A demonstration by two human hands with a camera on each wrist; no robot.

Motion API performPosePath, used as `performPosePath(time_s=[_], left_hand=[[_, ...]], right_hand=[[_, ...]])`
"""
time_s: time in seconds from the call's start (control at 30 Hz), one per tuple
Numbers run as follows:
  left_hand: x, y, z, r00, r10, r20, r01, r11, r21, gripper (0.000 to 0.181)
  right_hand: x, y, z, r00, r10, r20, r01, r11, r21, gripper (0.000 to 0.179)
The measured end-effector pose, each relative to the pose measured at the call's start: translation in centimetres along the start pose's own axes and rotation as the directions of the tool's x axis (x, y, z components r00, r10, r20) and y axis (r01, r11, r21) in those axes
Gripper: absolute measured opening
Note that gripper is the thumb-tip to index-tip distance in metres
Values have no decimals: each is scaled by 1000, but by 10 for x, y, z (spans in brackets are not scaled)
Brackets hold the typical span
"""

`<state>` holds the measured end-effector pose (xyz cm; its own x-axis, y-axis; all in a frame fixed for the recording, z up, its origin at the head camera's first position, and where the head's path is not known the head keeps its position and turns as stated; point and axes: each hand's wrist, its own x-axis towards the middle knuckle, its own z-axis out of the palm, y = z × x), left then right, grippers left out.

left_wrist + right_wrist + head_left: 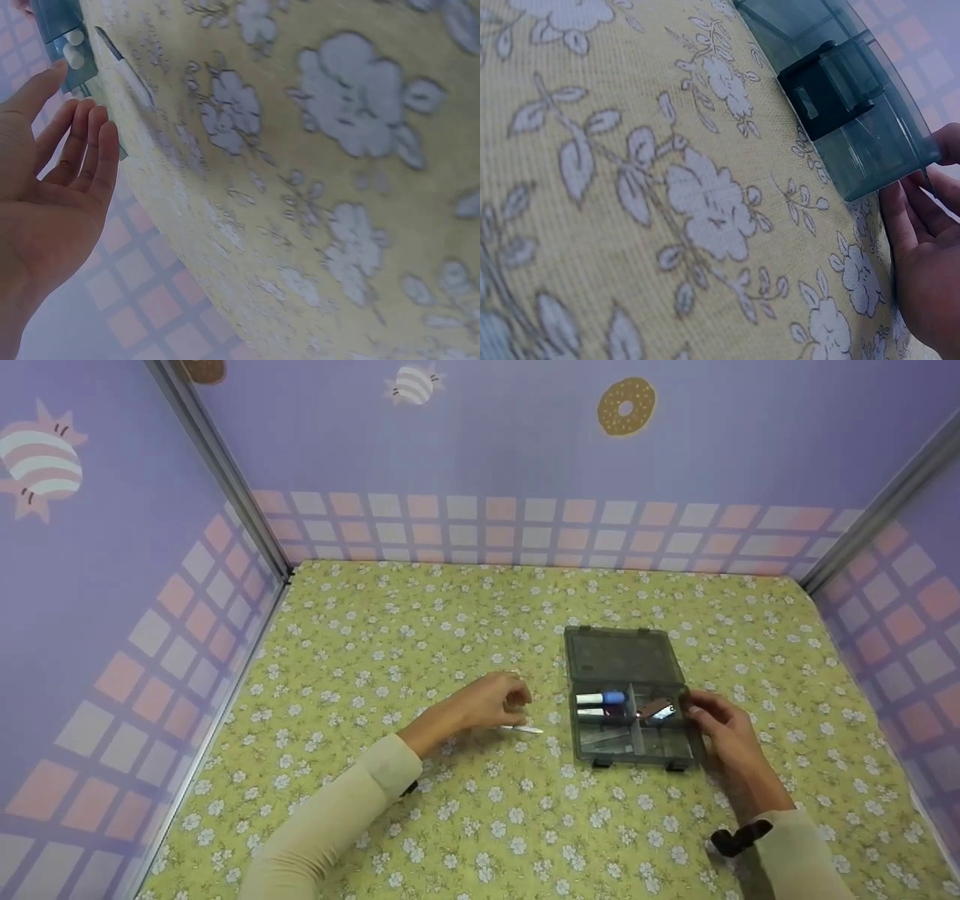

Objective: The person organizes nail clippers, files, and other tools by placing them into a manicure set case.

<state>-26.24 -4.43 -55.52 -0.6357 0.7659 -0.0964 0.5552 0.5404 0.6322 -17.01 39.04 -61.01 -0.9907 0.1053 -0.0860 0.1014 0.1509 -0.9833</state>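
A translucent dark green compartment box (pixel 634 761) lies with its lid (pixel 622 654) folded back, away from me. My right hand (pixel 729 729) grips the box's right side, thumb at the rim; in the right wrist view its fingers lie against the end wall, near a black latch (pixel 829 90). My left hand (pixel 491 701) hovers left of the box, fingers loosely bent and holding nothing. Just beside it on the cloth lies a slim white tool (pixel 523 729); in the left wrist view the tool (pixel 133 79) has a dark narrow tip.
Inside the box are a white tube with a blue end (pixel 600 698), a second white piece (pixel 592 712), a brown-and-silver item (pixel 657 710) and clear flat pieces (pixel 606 737). Flowered yellow cloth (pixel 420 645) covers the table. Purple patterned walls (pixel 510 450) enclose it at the back and sides.
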Motion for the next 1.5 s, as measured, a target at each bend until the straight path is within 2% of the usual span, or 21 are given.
performPosePath(time_s=[0.1, 0.23, 0.33, 0.57, 0.87, 1.13, 1.3, 1.5], left_hand=[[-7, -4, 1, 1000, -25, -2, 25, 1000, -15, 30], [-15, -10, 4, 999, -47, 6, 47, 999, -15, 28], [-18, -13, 7, 999, -44, 12, 44, 999, 0, 27], [-19, -16, 10, 1000, -20, 4, 20, 1000, 24, 17], [-21, -14, 14, 1000, -21, -9, 21, 1000, 16, 12], [-17, -12, 13, 1000, 20, -12, -20, 1000, 23, 13], [-13, -6, 10, 999, 35, -30, -35, 999, -4, 15], [-2, 6, 12, 997, 55, -56, -57, 997, -43, 15]], right_hand=[[0, 0, 0, 1000, -16, 1, 16, 1000, 9, 47], [1, 0, -1, 998, -62, 8, 62, 997, -42, 47], [2, 0, -2, 998, -66, 11, 67, 996, -62, 47], [1, -1, -3, 998, -57, 28, 59, 993, -99, 49], [0, -3, -3, 999, -27, 28, 29, 996, -83, 51], [0, -2, -3, 1000, -13, 20, 14, 998, -67, 51], [2, -1, -3, 1000, -3, 17, 4, 998, -70, 50], [2, 1, -3, 998, -60, 19, 62, 993, -101, 45]])
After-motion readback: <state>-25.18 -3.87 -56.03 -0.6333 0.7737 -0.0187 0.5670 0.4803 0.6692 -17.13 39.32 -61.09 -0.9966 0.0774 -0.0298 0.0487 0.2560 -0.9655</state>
